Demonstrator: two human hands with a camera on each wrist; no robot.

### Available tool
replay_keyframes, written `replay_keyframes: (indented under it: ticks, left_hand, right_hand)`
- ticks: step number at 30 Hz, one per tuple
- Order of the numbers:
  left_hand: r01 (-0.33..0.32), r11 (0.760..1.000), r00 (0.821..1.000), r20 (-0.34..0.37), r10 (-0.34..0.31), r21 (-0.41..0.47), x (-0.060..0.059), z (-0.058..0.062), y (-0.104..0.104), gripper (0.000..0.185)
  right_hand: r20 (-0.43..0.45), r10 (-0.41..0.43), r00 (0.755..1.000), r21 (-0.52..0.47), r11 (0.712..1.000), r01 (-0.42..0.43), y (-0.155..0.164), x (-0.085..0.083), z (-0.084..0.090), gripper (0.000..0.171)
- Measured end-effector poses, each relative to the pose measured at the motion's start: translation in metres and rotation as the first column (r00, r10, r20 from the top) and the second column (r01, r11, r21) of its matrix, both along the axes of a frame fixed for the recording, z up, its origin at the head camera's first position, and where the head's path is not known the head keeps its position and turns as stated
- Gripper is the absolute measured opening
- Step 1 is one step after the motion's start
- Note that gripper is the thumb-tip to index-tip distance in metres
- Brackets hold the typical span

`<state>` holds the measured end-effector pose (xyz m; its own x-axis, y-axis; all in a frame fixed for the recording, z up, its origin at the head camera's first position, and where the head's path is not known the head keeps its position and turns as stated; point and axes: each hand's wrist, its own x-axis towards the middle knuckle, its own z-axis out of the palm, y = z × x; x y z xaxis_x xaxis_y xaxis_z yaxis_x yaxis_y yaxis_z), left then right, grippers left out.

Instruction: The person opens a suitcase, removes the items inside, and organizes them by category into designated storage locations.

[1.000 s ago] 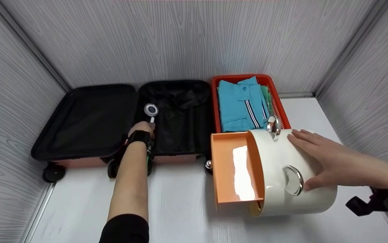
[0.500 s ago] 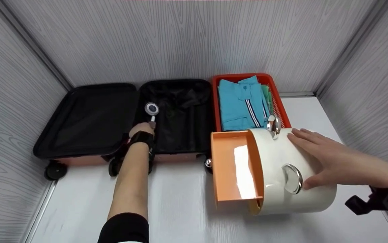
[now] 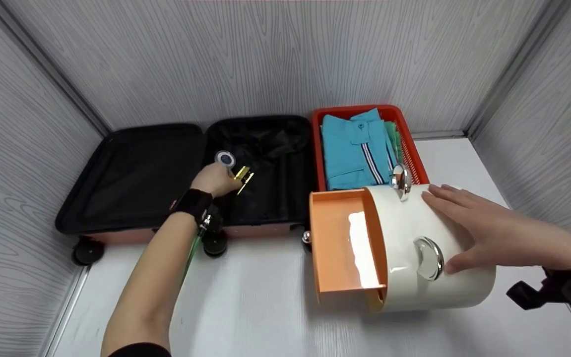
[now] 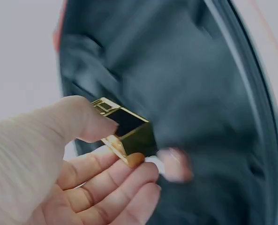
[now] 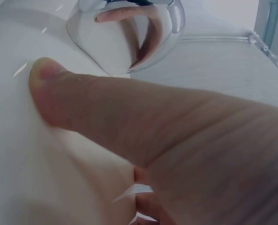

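Note:
My left hand (image 3: pixel 223 179) reaches into the right half of an open black suitcase (image 3: pixel 131 173). Thumb and fingers pinch a small gold and black rectangular case (image 3: pixel 242 174); the left wrist view shows this left hand (image 4: pixel 122 146) and the case (image 4: pixel 129 131) close up. A small round mirror on a white handle (image 3: pixel 224 159) lies just beyond the hand. My right hand (image 3: pixel 451 228) rests flat with straight fingers on a white rounded box (image 3: pixel 414 287). Its orange drawer (image 3: pixel 337 243) stands pulled out. In the right wrist view the thumb (image 5: pixel 129 117) lies beside a chrome ring handle (image 5: pixel 129 33).
A red basket (image 3: pixel 416 163) holding a folded blue shirt (image 3: pixel 354 148) stands behind the white box, against the suitcase. Grey panel walls close in the back and both sides. Bare white tabletop (image 3: pixel 265 307) lies in front of the suitcase.
My left hand has moved further right and deeper into the suitcase, and the gold and black case now shows in its fingers. The right hand stays on the white box.

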<state>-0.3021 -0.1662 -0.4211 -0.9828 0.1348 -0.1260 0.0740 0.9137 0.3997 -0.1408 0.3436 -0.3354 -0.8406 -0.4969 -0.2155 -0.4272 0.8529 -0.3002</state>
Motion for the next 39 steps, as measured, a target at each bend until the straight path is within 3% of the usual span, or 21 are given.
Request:
replay_keyframes:
  ticks: [4,7,9,11,16,21,24,28,33,39]
  left_hand:
    - [0.076,0.992,0.994,-0.080,-0.068,0.103,0.016,0.025,0.028,0.012]
    - [0.163,0.974,0.981,-0.134,-0.143,0.155,0.033,0.047,0.052,0.024]
    - [0.237,0.960,0.961,-0.181,-0.210,0.147,0.045,0.060,0.068,0.027]
    - [0.314,0.943,0.931,-0.233,-0.283,0.110,0.057,0.072,0.084,0.025]
    - [0.466,0.883,0.832,-0.310,-0.460,-0.059,0.090,0.089,0.119,0.016]
    - [0.551,0.797,0.730,-0.319,-0.604,-0.249,0.111,0.094,0.147,0.007]
    - [0.578,0.753,0.686,-0.311,-0.657,-0.316,0.117,0.091,0.159,0.005]
    - [0.592,0.710,0.669,-0.258,-0.697,-0.382,0.120,0.082,0.174,0.015]
    - [0.592,0.672,0.681,-0.170,-0.712,-0.444,0.121,0.071,0.187,0.027]
    - [0.599,0.658,0.682,-0.141,-0.718,-0.456,0.125,0.062,0.193,0.025]
  right_hand:
    - [0.002,-0.007,1.000,0.006,1.000,0.007,0.000,-0.001,-0.001,0.126]
    - [-0.006,-0.006,1.000,0.000,1.000,0.006,0.001,-0.001,-0.002,0.126]
    - [-0.009,-0.005,1.000,-0.003,1.000,0.005,0.002,-0.001,-0.003,0.126]
    - [-0.013,-0.001,1.000,-0.010,1.000,0.001,0.002,-0.001,-0.003,0.126]
    - [-0.023,0.014,1.000,-0.027,1.000,-0.015,0.003,-0.002,-0.005,0.126]
    - [-0.020,0.012,1.000,-0.030,0.999,-0.013,0.003,-0.002,-0.005,0.127]
    - [-0.019,0.004,1.000,-0.029,1.000,-0.005,0.002,-0.001,-0.006,0.126]
    - [-0.020,-0.003,1.000,-0.028,1.000,0.002,0.002,0.000,-0.005,0.126]
    - [-0.012,-0.015,1.000,-0.027,1.000,0.015,0.002,0.000,-0.003,0.125]
    - [-0.004,-0.022,1.000,-0.035,0.999,0.022,0.002,0.002,-0.003,0.123]
